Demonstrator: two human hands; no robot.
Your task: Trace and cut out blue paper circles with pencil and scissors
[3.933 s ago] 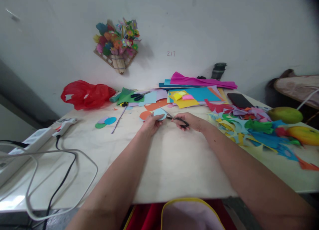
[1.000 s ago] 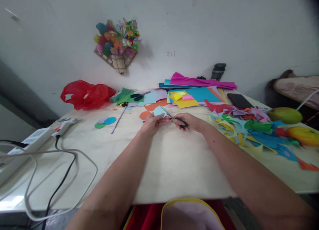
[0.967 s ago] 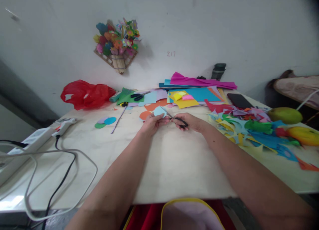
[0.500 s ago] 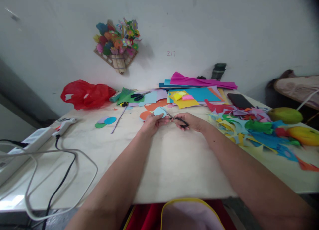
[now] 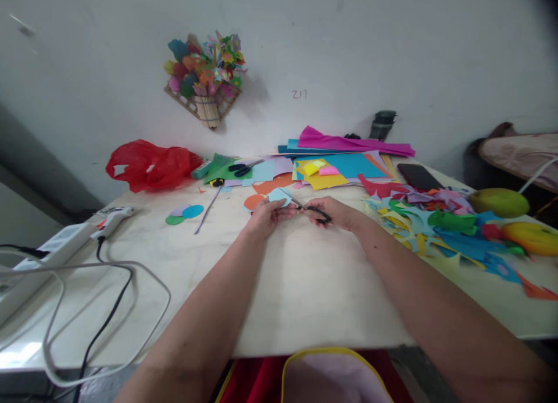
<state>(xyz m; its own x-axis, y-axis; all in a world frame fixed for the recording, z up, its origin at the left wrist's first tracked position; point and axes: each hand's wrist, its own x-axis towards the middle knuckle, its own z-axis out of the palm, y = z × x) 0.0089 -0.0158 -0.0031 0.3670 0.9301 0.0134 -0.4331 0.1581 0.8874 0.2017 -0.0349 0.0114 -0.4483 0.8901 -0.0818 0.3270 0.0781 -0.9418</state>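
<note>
Over the middle of the table, my left hand [image 5: 268, 214] pinches a small light blue piece of paper [image 5: 279, 197] between thumb and fingers. My right hand [image 5: 326, 211] is closed round the black handles of a pair of scissors [image 5: 319, 213]. The scissor blades point left and lie against the right edge of the light blue paper. An orange paper circle [image 5: 253, 203] lies just left of my left fingers. Farther left, blue [image 5: 193, 211], green and lilac paper circles overlap on the table.
Paper scraps [image 5: 453, 223] cover the table's right side, near a phone [image 5: 419, 177] and a mango [image 5: 499, 202]. Coloured sheets [image 5: 361, 165] and a second pair of scissors [image 5: 242, 168] lie at the back. On the left are a red plastic bag [image 5: 150, 164], a power strip [image 5: 56, 246] and loose cables.
The scissor blades have shifted very slightly at the edge of the light blue paper. Both hands keep nearly the same place and hold.
</note>
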